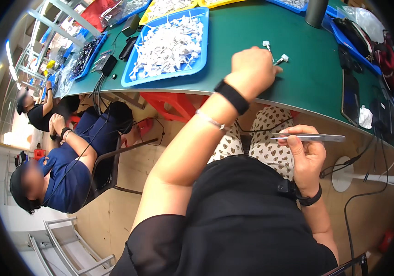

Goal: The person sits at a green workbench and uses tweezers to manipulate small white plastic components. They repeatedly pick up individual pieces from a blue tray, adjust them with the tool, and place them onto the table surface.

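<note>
My left hand (254, 69) is over the green table with its fingers curled down, mostly hidden behind the back of the hand. Beside those fingers lie two small white parts with thin stems, one white part (266, 44) just beyond the knuckles and another white part (283, 58) to the right. Whether the fingers grip either stem is hidden. Closer to my body, off the table's edge, my right hand (305, 154) is closed around metal tweezers (325, 137), their tips pointing left. A blue tray (205, 37) heaped with similar white stemmed parts stands left of my left hand.
Yellow trays (148, 14) sit at the back, with a dark cylinder (315, 13) farther right. A phone (350, 96), cables and a crumpled white tissue (365, 117) lie on the right. Red stools (169, 103) are under the table. A seated person (70, 168) is at left.
</note>
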`<state>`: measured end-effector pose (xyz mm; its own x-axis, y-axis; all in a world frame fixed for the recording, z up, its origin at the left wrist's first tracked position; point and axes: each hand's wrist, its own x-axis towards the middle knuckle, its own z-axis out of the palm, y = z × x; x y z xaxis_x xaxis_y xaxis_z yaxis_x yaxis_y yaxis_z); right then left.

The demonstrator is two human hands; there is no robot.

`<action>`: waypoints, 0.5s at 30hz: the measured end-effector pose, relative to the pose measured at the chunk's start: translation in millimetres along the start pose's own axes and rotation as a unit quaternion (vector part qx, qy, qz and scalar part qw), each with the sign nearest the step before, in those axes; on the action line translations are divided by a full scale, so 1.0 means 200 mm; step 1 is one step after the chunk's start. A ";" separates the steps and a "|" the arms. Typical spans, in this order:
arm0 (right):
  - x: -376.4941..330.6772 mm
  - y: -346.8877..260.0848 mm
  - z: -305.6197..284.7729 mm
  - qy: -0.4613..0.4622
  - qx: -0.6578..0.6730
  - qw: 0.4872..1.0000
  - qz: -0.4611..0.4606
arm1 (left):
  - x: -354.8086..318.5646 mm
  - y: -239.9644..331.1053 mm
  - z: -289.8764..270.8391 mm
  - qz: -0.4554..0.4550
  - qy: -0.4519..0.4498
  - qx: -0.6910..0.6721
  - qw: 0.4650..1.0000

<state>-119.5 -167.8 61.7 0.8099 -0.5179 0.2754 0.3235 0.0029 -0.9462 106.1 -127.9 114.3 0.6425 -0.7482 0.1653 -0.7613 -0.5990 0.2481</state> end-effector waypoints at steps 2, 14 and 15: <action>0.00 0.00 -0.01 0.002 0.004 1.000 -0.009 | 0.02 -0.02 0.06 0.015 0.018 -0.001 1.000; 0.01 0.02 0.02 -0.010 0.067 0.998 -0.001 | -0.41 -0.17 0.00 -0.037 0.063 -0.504 0.861; 0.01 0.03 0.02 -0.009 0.069 0.997 0.009 | -0.51 -0.15 0.03 -0.042 0.023 -0.540 0.840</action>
<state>-113.6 -165.7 57.6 0.8249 -0.5006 0.2625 0.3721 0.1315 -0.9188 62.4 -34.4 84.7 0.7117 -0.6896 0.1340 -0.2056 -0.0221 0.9784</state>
